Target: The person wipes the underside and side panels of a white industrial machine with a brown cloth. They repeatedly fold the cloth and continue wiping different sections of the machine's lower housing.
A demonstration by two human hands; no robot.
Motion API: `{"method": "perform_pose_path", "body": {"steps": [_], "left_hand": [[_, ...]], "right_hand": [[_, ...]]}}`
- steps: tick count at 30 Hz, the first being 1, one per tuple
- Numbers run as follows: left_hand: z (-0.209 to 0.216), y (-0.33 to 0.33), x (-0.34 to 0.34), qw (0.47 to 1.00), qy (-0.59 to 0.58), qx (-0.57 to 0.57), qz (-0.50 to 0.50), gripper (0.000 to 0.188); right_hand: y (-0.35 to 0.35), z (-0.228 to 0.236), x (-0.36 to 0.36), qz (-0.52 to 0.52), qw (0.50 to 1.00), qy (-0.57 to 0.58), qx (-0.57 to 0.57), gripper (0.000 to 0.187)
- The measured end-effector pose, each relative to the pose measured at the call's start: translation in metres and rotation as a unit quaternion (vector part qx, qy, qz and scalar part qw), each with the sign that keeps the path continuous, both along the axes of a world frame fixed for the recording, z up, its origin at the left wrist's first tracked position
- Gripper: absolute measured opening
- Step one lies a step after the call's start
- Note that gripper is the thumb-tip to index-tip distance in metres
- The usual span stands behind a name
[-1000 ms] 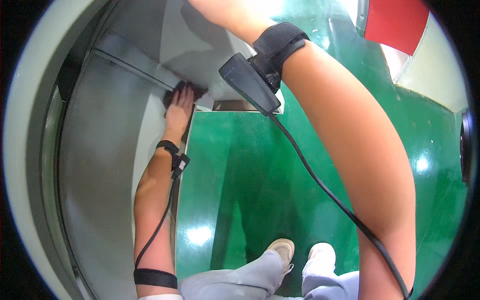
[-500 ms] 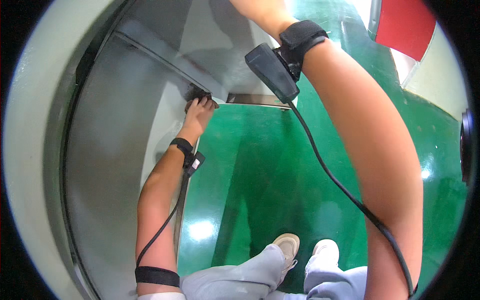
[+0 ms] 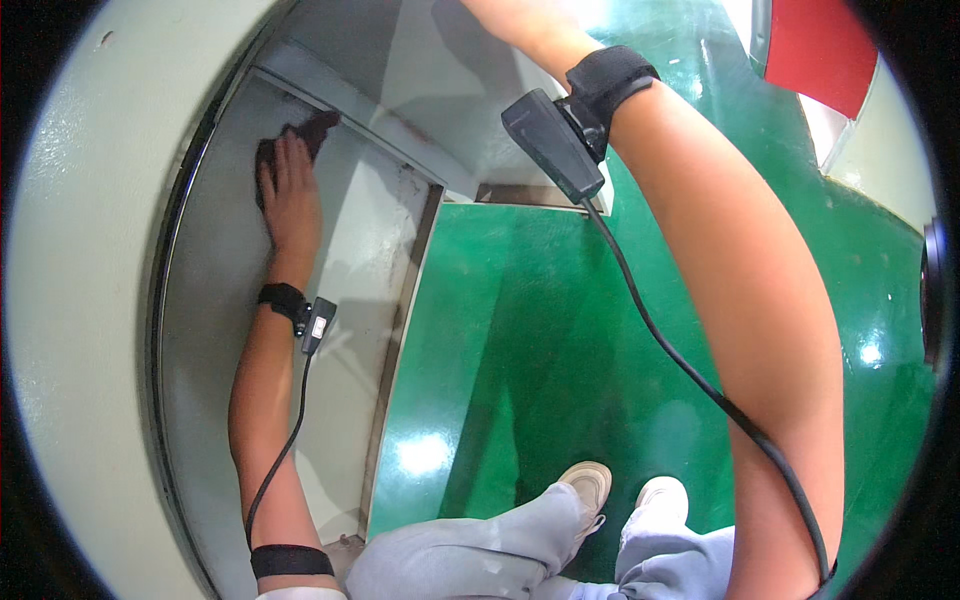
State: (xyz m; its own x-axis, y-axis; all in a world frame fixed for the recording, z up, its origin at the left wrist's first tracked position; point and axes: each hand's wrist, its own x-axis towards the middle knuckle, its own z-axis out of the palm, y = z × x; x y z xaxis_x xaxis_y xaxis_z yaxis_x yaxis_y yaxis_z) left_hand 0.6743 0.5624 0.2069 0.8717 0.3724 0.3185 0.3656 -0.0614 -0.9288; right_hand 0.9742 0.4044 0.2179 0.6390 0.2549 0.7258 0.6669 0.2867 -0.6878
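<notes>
My left hand (image 3: 291, 195) presses a dark reddish-brown cloth (image 3: 322, 128) flat against a grey metal panel (image 3: 215, 250). Its fingers lie extended over the cloth, just below a raised ledge (image 3: 340, 115) of the panel. Part of the cloth is hidden under the palm and fingers. Only the wrist end of my right hand (image 3: 530, 25) shows at the top edge; its fingers are out of the picture, so I cannot see what it touches.
Each wrist carries a black strap with a small black device (image 3: 552, 140) and a cable (image 3: 655, 345). A pale curved edge (image 3: 80, 300) borders the left side. Below lies the glossy green floor (image 3: 500, 330), with my shoes (image 3: 588, 487) on it. A red panel (image 3: 822, 50) stands at upper right.
My left hand has slid the cloth up and to the left, from the panel's lower corner by the floor onto its grey face. The right arm has barely moved.
</notes>
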Motion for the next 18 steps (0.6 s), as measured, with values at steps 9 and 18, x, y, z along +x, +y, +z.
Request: {"method": "perform_pose_path", "body": {"steps": [9,18], "left_hand": [[-0.105,0.017,0.03,0.972,0.13,-0.191,0.033,0.051],[-0.142,0.036,0.025,0.957,0.229,-0.177,-0.025,0.035]], "right_hand": [[-0.003,0.005,0.0,0.022,1.0,0.015,-0.009,0.062],[0.012,-0.004,0.009,0.036,0.998,-0.019,0.053,0.062]]}}
